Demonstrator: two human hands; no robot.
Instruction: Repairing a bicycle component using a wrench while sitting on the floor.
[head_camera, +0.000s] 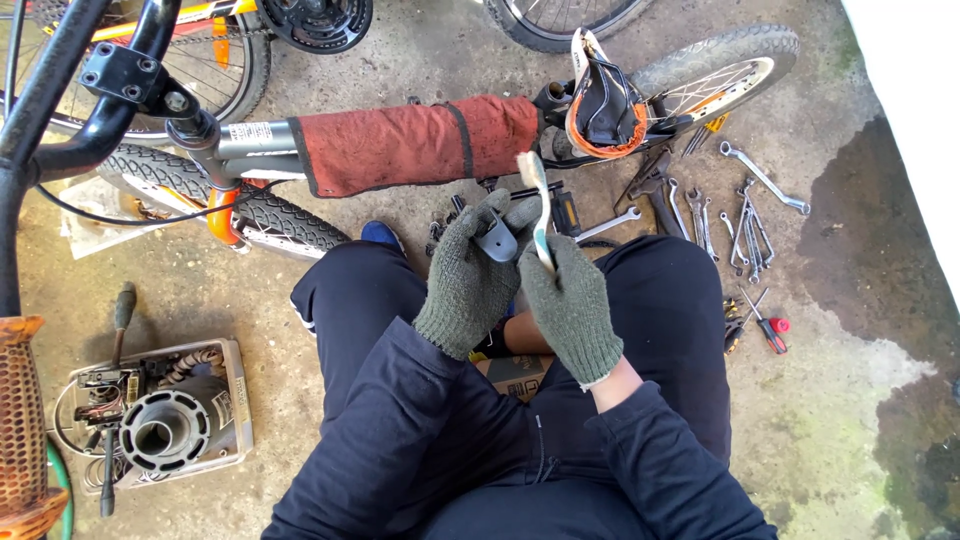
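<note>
left hand gripping small grey part, centre frame | right hand clenched on toothbrush, bristles above part | judged mid-scrub, part not refitted | wrenches on floor, right | bicycle lying across top

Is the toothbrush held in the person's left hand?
No, the right hand grips the toothbrush; the left hand holds a small dark part.

Small white rectangular label on the grey bike frame beside the red padding, brown cardboard box with a pale printed panel between my knees below my gloved wrists, white sticker on the tray's edge at lower left
</note>
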